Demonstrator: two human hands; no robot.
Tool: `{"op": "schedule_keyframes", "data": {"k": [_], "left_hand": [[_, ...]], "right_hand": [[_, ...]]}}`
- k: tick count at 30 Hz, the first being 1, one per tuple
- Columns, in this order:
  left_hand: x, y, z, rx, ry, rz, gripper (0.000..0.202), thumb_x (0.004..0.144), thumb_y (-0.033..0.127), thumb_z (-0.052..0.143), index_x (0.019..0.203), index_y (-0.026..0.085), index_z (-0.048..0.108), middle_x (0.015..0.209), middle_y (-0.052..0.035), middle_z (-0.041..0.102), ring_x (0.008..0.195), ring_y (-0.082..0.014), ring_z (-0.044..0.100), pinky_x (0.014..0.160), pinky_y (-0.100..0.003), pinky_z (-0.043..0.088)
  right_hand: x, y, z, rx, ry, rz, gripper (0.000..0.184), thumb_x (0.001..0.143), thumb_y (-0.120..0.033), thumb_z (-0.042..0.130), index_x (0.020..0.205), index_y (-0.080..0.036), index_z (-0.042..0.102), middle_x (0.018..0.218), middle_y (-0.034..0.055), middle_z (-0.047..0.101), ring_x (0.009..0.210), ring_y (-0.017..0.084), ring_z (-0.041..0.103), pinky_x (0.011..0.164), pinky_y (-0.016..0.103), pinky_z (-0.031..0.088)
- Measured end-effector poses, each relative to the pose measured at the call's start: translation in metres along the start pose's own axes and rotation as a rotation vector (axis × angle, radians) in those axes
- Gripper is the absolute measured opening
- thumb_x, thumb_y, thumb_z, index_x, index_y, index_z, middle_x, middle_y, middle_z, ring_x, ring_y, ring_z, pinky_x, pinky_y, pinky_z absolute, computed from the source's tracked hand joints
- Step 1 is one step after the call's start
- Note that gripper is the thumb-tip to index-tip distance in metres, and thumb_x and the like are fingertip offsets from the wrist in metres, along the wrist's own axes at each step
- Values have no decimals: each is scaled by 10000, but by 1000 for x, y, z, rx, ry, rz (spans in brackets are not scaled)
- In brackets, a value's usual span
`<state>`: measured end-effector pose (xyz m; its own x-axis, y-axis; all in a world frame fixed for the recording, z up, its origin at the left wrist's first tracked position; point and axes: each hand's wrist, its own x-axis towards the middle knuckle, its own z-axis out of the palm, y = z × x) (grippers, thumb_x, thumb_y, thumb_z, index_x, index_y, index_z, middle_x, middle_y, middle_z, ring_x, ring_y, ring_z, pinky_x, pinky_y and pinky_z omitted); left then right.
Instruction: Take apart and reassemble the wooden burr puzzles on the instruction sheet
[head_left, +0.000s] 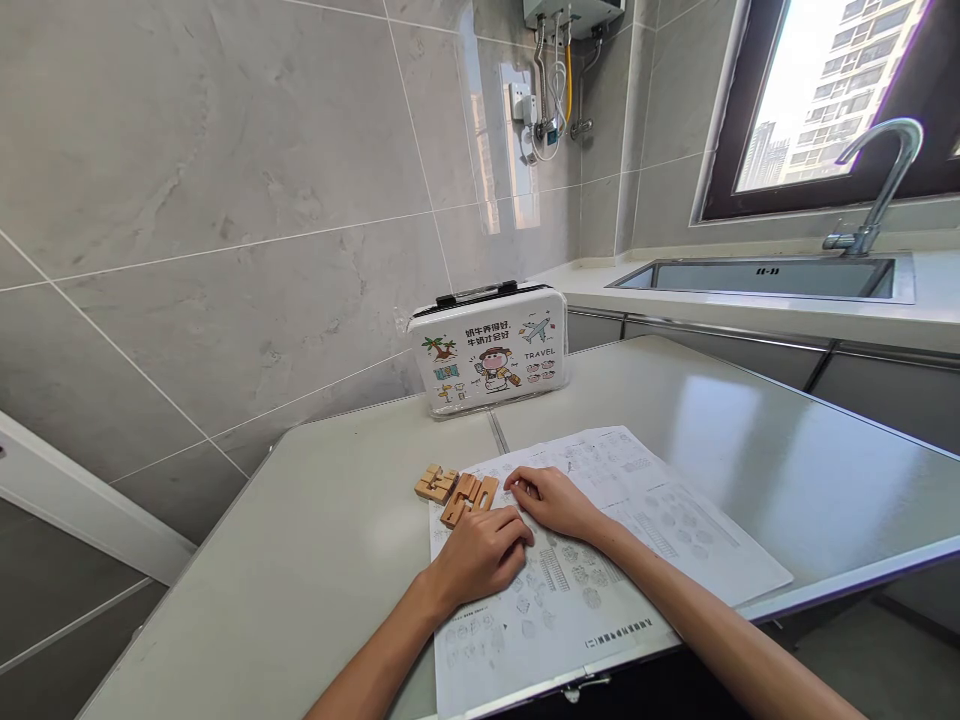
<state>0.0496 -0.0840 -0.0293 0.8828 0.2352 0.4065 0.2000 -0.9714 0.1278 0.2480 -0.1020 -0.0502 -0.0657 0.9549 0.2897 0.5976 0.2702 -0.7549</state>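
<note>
Several notched wooden puzzle pieces [459, 492] lie on a grey table [315, 560], partly on the top left corner of a printed instruction sheet [600, 570]. My left hand [484, 553] rests on the sheet just below the pieces, its fingers curled under in a loose fist with nothing visible in it. My right hand [551, 500] lies flat on the sheet beside the pieces, with its fingertips near the rightmost one.
A white case [489, 352] with cartoon prints and a black handle stands at the table's far edge against the tiled wall. Behind to the right runs a counter with a steel sink [757, 277] and a tap [885, 180] below a window.
</note>
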Motion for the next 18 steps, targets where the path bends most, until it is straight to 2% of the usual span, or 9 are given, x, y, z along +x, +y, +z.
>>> {"op": "schedule_keyframes", "data": {"k": [9,12,18], "left_hand": [[1,1,0,-3,35,-22,198,870,92,508,925,220,649,855,-25,695,718,-159,656,623,-282,459],[2,2,-3,16,127,-112,174,881,95,511,905,218,632,839,-28,688,729,-176,641,645,-305,458],[5,-9,-12,70,350,-372,123,962,146,515,993,228,602,968,-53,680,921,-239,612,853,-400,485]], "right_hand": [[0,0,0,-5,-1,-6,229,948,-211,506,981,-228,732,633,-29,654,584,169,583,626,269,394],[-1,-1,0,5,1,-8,235,946,-211,498,972,-234,730,638,-27,658,589,172,586,624,270,394],[-1,-1,-2,9,-8,-12,257,950,-225,482,979,-243,737,660,-22,653,593,171,571,627,272,385]]}}
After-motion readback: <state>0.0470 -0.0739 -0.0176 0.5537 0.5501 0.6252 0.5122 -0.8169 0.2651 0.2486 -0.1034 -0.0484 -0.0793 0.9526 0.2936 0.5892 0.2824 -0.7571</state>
